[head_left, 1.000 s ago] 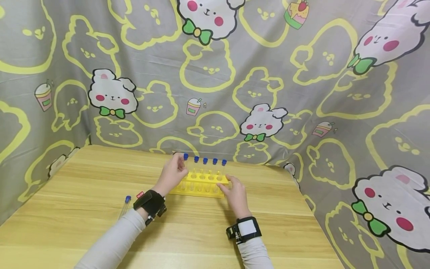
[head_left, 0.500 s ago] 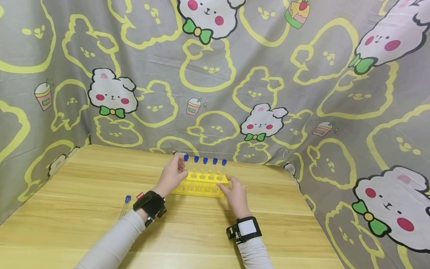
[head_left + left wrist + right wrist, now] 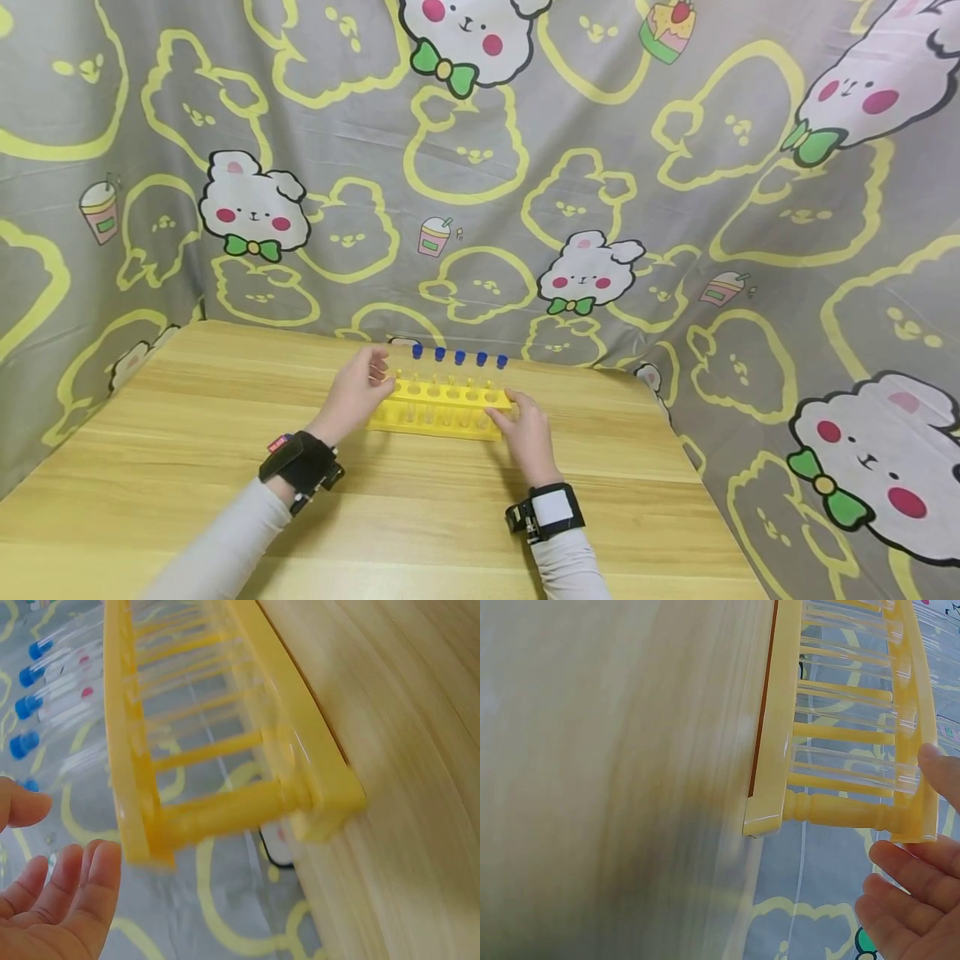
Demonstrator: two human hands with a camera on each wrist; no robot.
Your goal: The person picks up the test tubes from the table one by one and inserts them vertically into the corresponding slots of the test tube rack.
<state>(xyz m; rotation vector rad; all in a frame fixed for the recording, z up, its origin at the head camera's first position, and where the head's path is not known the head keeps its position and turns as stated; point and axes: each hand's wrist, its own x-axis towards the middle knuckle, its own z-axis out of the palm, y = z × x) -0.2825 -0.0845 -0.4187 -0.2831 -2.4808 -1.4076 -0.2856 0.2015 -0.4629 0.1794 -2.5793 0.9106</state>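
Note:
A yellow test-tube rack (image 3: 438,410) stands on the wooden table (image 3: 187,400) near its far edge. It holds several clear tubes with blue caps (image 3: 460,357). My left hand (image 3: 362,385) hovers just off the rack's left end, fingers relaxed and holding nothing. The left wrist view shows those fingers (image 3: 64,896) apart from the rack (image 3: 225,810) and the tube caps (image 3: 28,675). My right hand (image 3: 522,429) rests against the rack's right end, fingers fairly straight. In the right wrist view its fingers (image 3: 911,900) lie beside the rack's end post (image 3: 840,806).
A grey cartoon-print cloth (image 3: 480,167) hangs behind the table and down both sides, close behind the rack. The table's right edge (image 3: 712,500) runs near my right arm. Bare wood lies in front of the rack and to the left.
My left hand has let go of the leftmost tube's cap and drawn back to the left. The left forearm now covers the loose tube on the table. The right hand stays put.

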